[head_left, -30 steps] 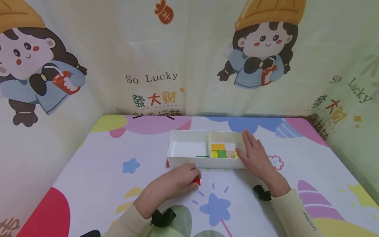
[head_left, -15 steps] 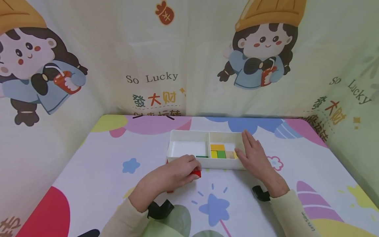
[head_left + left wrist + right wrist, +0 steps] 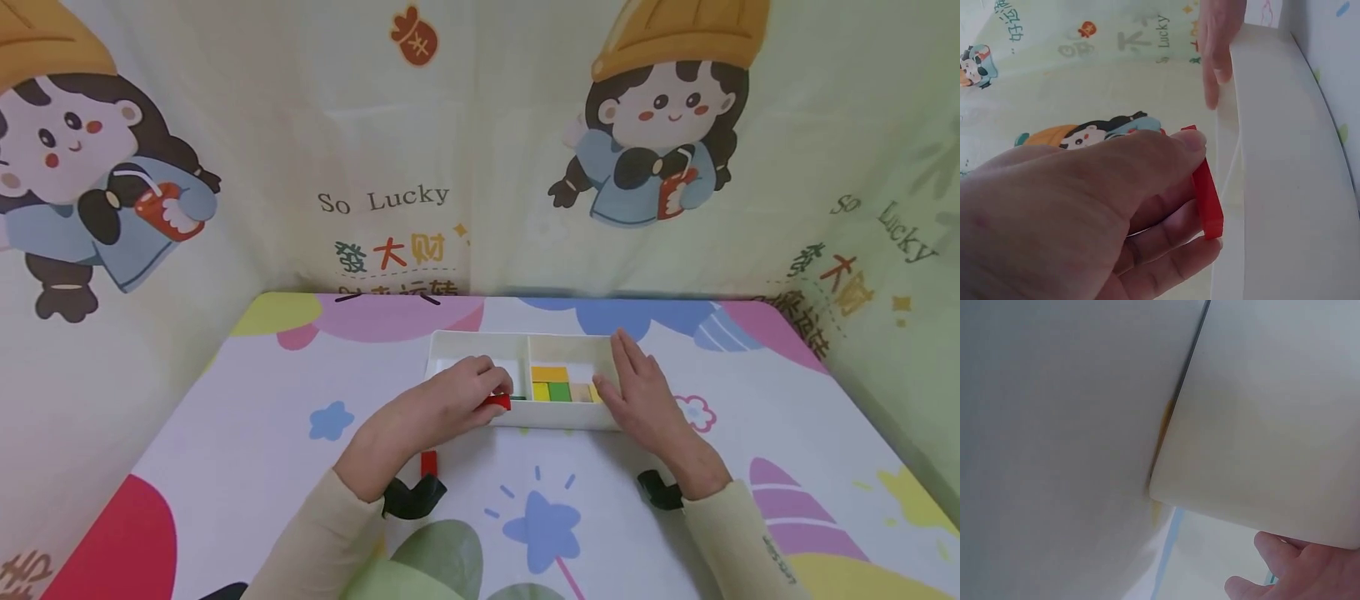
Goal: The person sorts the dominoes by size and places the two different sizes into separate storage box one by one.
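A white two-compartment box [image 3: 558,416] stands on the table. My left hand [image 3: 457,398] pinches a red block [image 3: 498,402] between thumb and fingers, at the box's front wall by the left compartment. The left wrist view shows this red block [image 3: 1209,203] as a slim bar held at the fingertips. My right hand [image 3: 643,400] rests on the box's right end with its fingers extended. The right compartment contains an orange block [image 3: 550,374], a yellow block [image 3: 540,392], a green block [image 3: 558,392] and a tan block [image 3: 580,392]; my right thumb partly covers another yellow piece.
Another red block [image 3: 428,463] lies on the table in front of the box, near the black left wrist mount [image 3: 415,498]. A dark green piece [image 3: 517,398] is partly visible inside the left compartment. Printed curtains [image 3: 510,167] rise behind and beside the patterned table [image 3: 247,467].
My left hand has moved forward from the table to the box's front wall with the red block, uncovering another red block on the table. My right hand stays at the box's end.
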{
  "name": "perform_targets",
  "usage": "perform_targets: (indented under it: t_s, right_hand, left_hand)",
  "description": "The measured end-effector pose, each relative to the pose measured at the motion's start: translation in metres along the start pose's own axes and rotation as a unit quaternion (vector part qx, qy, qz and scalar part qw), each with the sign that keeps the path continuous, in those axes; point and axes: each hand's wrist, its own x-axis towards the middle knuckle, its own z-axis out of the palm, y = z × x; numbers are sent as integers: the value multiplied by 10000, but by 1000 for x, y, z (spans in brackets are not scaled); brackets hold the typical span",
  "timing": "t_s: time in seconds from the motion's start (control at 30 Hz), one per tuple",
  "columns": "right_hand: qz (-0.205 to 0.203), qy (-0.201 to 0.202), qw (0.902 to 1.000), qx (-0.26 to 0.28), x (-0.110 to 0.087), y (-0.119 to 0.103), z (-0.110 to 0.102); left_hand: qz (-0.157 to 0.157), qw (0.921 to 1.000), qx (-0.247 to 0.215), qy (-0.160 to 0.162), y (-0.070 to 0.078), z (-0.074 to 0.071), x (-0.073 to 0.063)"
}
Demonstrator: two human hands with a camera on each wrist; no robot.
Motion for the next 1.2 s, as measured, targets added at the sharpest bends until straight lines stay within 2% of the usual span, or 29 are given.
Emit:
perform_targets:
  t_s: [0.27,0.43,0.53,0.87,1.0,1.2]
  right_hand:
    - [-1,55,9999,-120,1,-1,-2]
    - [-11,21,10000,-19,1,-2,-1]
    - [-3,-7,10000,-15,0,-1,0]
    - [-32,49,10000,-29,1,1,0]
    - [-35,70,10000,-35,0,1,1]
    - [-18,84,10000,-29,1,2,2]
  left_hand:
    - [129,9987,214,435,-8,-2,8]
    - [261,9982,207,493,-14,-1,14]
    - [150,9990,130,412,-17,-2,19]
    - [-594,9981,-6,-153,-21,-2,40]
    - [-857,9952,-110,-462,-23,5,50]
    - [-1068,9907,-274,-803,-24,16,61]
